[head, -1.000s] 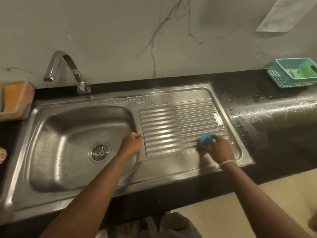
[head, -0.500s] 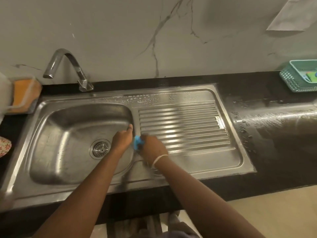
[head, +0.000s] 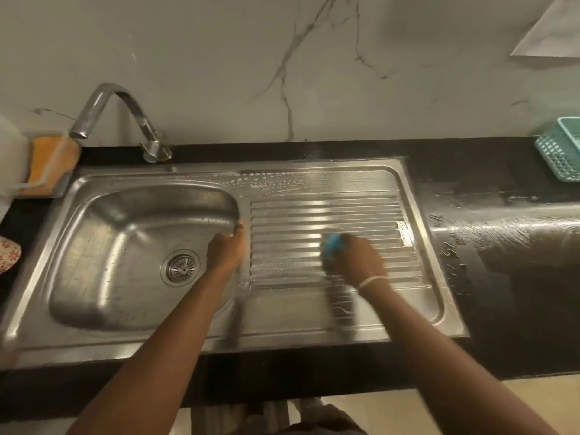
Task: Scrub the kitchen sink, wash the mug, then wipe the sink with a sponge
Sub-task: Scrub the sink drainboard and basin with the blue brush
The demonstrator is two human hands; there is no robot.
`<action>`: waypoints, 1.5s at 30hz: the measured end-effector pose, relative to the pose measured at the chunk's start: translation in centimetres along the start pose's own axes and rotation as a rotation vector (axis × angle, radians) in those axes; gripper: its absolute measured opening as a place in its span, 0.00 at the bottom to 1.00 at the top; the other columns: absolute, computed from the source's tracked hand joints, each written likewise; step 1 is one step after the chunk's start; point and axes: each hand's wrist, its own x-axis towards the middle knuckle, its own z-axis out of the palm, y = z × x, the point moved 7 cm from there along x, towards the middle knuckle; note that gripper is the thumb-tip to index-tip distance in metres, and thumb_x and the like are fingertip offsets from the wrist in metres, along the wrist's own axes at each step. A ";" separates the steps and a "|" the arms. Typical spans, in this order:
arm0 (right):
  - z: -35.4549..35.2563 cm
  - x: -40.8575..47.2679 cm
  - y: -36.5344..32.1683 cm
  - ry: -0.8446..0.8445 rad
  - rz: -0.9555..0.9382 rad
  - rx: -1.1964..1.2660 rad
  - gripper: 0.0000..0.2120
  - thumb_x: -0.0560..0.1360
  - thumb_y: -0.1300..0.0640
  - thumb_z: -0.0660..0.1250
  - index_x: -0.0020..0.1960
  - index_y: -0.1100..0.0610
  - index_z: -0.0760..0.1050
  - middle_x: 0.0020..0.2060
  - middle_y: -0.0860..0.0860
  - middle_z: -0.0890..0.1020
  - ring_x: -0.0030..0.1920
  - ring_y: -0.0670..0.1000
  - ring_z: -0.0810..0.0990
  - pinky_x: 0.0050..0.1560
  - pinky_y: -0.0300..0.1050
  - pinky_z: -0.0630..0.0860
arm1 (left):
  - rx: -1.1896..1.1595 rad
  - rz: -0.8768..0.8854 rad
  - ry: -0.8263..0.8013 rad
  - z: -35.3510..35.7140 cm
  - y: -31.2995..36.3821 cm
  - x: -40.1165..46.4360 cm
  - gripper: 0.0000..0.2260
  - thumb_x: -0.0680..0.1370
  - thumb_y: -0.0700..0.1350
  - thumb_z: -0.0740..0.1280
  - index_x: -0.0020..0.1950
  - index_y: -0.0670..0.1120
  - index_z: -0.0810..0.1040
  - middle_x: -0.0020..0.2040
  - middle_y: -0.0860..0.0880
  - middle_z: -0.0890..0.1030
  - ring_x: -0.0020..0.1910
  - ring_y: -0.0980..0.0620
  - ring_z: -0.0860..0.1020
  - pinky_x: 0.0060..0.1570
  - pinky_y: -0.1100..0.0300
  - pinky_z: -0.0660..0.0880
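A steel sink [head: 94, 335] with a deep basin on the left and a ribbed, soapy drainboard [head: 314, 211] on the right fills the counter. My right hand [head: 357, 262] grips a blue scrubber [head: 332, 243] and presses it on the middle ribs of the drainboard; the hand is blurred. My left hand [head: 226, 250] curls its fingers over the basin's right rim, between basin and drainboard. The drain strainer [head: 181, 267] sits in the basin floor. No mug is in view.
A curved tap [head: 119, 117] stands behind the basin. An orange sponge [head: 47, 161] lies in a holder at the far left. A teal basket [head: 561, 152] sits at the right edge on the wet black counter [head: 502, 221]. A floral item [head: 8, 255] peeks in at left.
My right hand swept the blue scrubber from the drainboard's right to its left edge, then back to the middle ribs. My left hand stayed on the basin rim.
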 end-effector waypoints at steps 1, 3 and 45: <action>2.2 -0.8 -4.3 -0.047 -0.090 0.043 0.11 0.73 0.49 0.69 0.51 0.54 0.78 0.44 0.55 0.84 0.45 0.58 0.83 0.41 0.45 0.75 | -0.002 0.022 0.037 -0.5 0.1 -0.3 0.33 0.80 0.64 0.51 0.48 0.37 0.80 0.52 0.38 0.82 0.48 0.41 0.78 0.49 0.53 0.74; 5.9 -2.2 -11.2 -0.136 -0.235 0.091 0.09 0.74 0.52 0.67 0.53 0.53 0.78 0.45 0.54 0.84 0.46 0.58 0.83 0.43 0.47 0.78 | -0.006 0.047 0.084 -1.1 0.0 -0.6 0.31 0.82 0.62 0.49 0.43 0.39 0.79 0.50 0.38 0.82 0.46 0.42 0.77 0.47 0.53 0.72; -6.2 5.6 11.8 0.174 0.218 0.037 0.11 0.73 0.51 0.66 0.49 0.58 0.79 0.44 0.59 0.82 0.47 0.62 0.81 0.43 0.47 0.72 | -0.111 -0.011 -0.123 1.3 2.0 -1.7 0.44 0.72 0.76 0.42 0.52 0.42 0.81 0.39 0.46 0.80 0.36 0.50 0.77 0.44 0.48 0.78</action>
